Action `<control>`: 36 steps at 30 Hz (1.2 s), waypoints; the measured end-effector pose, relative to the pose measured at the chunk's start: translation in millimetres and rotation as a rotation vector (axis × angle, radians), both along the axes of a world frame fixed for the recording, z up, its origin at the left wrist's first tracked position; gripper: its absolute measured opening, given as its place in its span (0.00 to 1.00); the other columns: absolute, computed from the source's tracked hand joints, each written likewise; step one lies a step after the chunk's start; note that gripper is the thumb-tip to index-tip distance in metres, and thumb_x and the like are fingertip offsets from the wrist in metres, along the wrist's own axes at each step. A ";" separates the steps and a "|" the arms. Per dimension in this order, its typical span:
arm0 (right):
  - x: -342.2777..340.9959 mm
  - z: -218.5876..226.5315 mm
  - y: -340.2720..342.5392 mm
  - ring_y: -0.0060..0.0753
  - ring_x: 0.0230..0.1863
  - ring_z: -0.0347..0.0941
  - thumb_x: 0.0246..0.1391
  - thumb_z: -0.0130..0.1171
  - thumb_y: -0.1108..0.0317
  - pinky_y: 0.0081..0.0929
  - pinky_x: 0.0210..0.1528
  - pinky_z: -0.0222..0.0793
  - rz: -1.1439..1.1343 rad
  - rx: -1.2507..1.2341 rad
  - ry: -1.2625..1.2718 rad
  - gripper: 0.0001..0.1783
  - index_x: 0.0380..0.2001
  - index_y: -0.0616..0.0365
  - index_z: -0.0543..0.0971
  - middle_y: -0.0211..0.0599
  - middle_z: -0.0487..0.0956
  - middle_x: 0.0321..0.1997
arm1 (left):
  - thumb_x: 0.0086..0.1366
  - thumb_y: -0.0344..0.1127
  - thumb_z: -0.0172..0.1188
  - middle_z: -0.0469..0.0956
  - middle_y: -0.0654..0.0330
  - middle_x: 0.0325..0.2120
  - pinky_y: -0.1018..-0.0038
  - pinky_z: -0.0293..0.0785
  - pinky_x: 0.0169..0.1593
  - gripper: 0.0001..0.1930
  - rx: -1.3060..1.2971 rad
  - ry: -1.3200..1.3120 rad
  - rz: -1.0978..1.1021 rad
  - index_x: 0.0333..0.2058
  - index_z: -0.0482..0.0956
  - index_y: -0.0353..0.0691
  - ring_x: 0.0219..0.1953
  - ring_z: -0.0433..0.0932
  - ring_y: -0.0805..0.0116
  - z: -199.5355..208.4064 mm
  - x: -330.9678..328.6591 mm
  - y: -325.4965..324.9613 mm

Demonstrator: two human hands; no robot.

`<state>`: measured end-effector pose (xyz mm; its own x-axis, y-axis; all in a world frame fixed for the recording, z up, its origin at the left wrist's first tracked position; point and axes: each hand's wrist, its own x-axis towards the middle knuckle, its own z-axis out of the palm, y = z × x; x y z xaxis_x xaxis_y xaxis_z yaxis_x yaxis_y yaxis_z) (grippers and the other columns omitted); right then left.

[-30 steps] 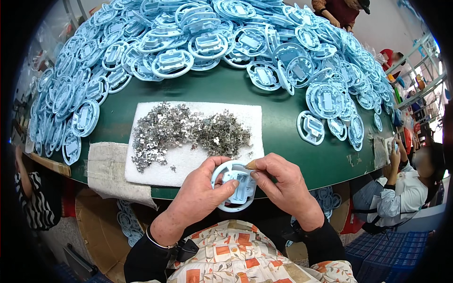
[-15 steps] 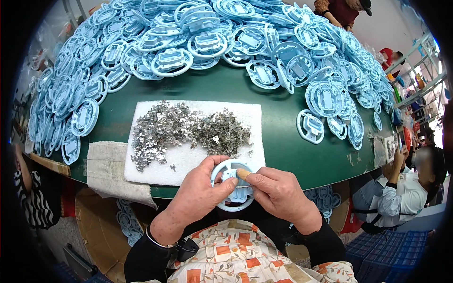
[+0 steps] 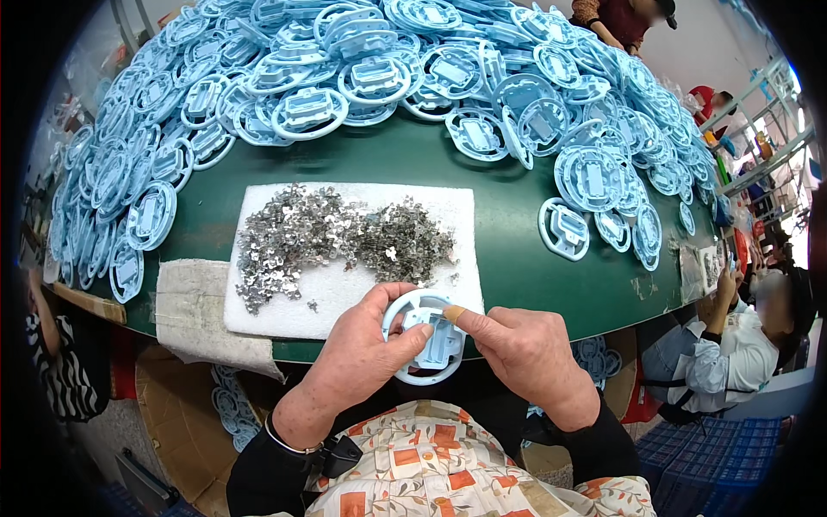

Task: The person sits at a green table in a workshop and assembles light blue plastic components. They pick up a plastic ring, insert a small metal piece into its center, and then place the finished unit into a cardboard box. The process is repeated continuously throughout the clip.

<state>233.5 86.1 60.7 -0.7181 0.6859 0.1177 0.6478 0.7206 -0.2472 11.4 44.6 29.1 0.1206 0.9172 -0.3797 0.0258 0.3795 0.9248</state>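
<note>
A light-blue plastic steering-wheel-shaped part (image 3: 441,348) with a boxy recessed centre is tilted up just off the table's near edge. My left hand (image 3: 360,340) is closed around its left side, thumb pressed on the centre and fingers partly hidden behind the ring. On the upper right of the ring rests the thumb of my right hand (image 3: 525,349), which has a tan covering on its tip. The other right fingers are curled, and their tips are hidden. Beyond my hands, small metal clips (image 3: 297,237) lie heaped on a white foam sheet (image 3: 345,320).
Many more light-blue wheel parts (image 3: 370,77) are piled across the far side of the green table (image 3: 508,233). A whitish cloth pad (image 3: 194,302) lies left of the foam. Co-workers sit at right (image 3: 732,362) and left; another person (image 3: 616,26) is at the far side.
My right hand has drawn slightly right, and its thumb has slid from the wheel's centre toward the ring, showing more of the recess. My left hand keeps the same hold.
</note>
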 end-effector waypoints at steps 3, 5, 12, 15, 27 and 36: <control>-2.1 6.3 -1.4 0.34 0.21 0.76 0.47 0.64 0.74 0.33 0.19 0.70 -0.006 0.005 -0.041 0.25 0.52 0.47 0.81 0.30 0.74 0.21 | 0.67 0.37 0.64 0.81 0.53 0.40 0.74 0.80 0.43 0.26 0.055 0.006 0.008 0.57 0.68 0.29 0.39 0.81 0.72 -4.8 0.5 -1.7; -4.8 11.9 -2.4 0.35 0.21 0.77 0.48 0.63 0.74 0.34 0.20 0.71 -0.009 -0.002 -0.070 0.24 0.51 0.48 0.81 0.30 0.74 0.21 | 0.67 0.36 0.64 0.81 0.53 0.39 0.74 0.80 0.42 0.25 0.074 0.001 0.009 0.57 0.68 0.29 0.38 0.81 0.72 -6.7 1.2 -1.8; -13.7 30.4 13.2 0.43 0.24 0.80 0.52 0.61 0.73 0.38 0.25 0.74 0.040 -0.177 -0.131 0.19 0.49 0.52 0.80 0.38 0.79 0.23 | 0.67 0.36 0.64 0.81 0.52 0.38 0.73 0.80 0.41 0.25 0.088 0.038 0.007 0.57 0.69 0.29 0.38 0.81 0.71 -4.0 1.3 -3.1; -9.6 31.7 18.1 0.45 0.27 0.81 0.53 0.60 0.73 0.40 0.27 0.74 0.040 -0.266 -0.090 0.18 0.49 0.53 0.80 0.41 0.81 0.24 | 0.66 0.36 0.64 0.81 0.52 0.39 0.73 0.80 0.41 0.25 0.081 0.028 0.015 0.57 0.69 0.29 0.38 0.81 0.71 -1.0 1.7 -2.5; -13.8 32.8 19.0 0.47 0.26 0.80 0.55 0.62 0.71 0.42 0.28 0.73 -0.006 -0.290 -0.163 0.18 0.50 0.46 0.82 0.41 0.82 0.24 | 0.66 0.36 0.64 0.81 0.49 0.40 0.72 0.80 0.41 0.26 0.108 0.060 0.003 0.58 0.68 0.28 0.39 0.82 0.68 -2.6 3.0 -4.1; -9.0 34.4 6.3 0.49 0.25 0.80 0.54 0.59 0.72 0.43 0.27 0.73 -0.051 -0.244 -0.207 0.20 0.51 0.48 0.82 0.44 0.81 0.22 | 0.66 0.34 0.65 0.81 0.57 0.40 0.76 0.78 0.44 0.26 0.075 0.032 0.026 0.58 0.69 0.30 0.40 0.79 0.75 -2.3 4.9 -5.0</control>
<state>224.6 92.4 95.1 -0.6735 0.7117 -0.1994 0.7362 0.6217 -0.2675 16.3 39.7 26.8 0.0853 0.9460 -0.3127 0.0468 0.3097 0.9497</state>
